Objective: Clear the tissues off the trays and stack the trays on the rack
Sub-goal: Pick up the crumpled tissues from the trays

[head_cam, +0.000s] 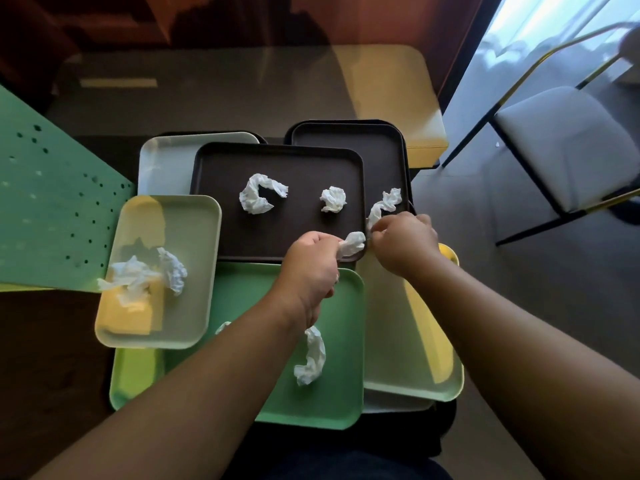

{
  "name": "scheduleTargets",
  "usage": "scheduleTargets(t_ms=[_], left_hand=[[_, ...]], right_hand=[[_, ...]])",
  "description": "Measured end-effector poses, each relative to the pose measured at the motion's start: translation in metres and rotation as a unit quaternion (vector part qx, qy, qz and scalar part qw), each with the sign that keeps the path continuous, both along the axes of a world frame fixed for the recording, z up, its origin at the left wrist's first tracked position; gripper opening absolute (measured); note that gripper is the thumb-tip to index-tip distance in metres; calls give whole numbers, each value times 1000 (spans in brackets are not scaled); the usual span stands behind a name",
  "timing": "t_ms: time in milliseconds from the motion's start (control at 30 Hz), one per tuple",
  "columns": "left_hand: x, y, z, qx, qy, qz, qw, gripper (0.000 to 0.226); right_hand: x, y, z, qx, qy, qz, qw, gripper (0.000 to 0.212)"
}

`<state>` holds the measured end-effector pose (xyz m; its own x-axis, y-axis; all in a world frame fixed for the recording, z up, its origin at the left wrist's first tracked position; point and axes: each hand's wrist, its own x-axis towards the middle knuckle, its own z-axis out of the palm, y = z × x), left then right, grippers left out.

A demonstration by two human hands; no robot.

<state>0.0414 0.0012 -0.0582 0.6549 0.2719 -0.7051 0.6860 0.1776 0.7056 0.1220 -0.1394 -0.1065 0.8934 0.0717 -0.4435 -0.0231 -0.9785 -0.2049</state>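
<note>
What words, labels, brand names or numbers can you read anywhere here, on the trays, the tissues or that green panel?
None: no text can be read in this view.
Dark brown plastic tray: plain, no label or mark.
Green plastic tray: plain.
Pale cream plastic tray: plain.
Crumpled white tissues: unprinted.
Green perforated metal panel: only holes, no lettering.

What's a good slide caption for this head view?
Both hands, left hand and right hand, pinch tissues off the brown tray.
</note>
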Motion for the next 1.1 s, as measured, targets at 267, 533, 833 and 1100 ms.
scheduleTargets(t_ms=[267,533,833,1100], left_hand=[[0,23,3,-88,-22,49,995,29],[-2,54,4,-99,-51,73,991,24],[-13,84,-8,-66,-66,67,993,17],[-27,107,-5,-126,-57,88,987,27]], right_hand=[[-40,17,44,315,-110,-40,942,23],[-62,51,75,462,92,-26,882,12],[25,76,2,56,-15,77,995,64],[-18,98,26,223,-74,52,971,28]])
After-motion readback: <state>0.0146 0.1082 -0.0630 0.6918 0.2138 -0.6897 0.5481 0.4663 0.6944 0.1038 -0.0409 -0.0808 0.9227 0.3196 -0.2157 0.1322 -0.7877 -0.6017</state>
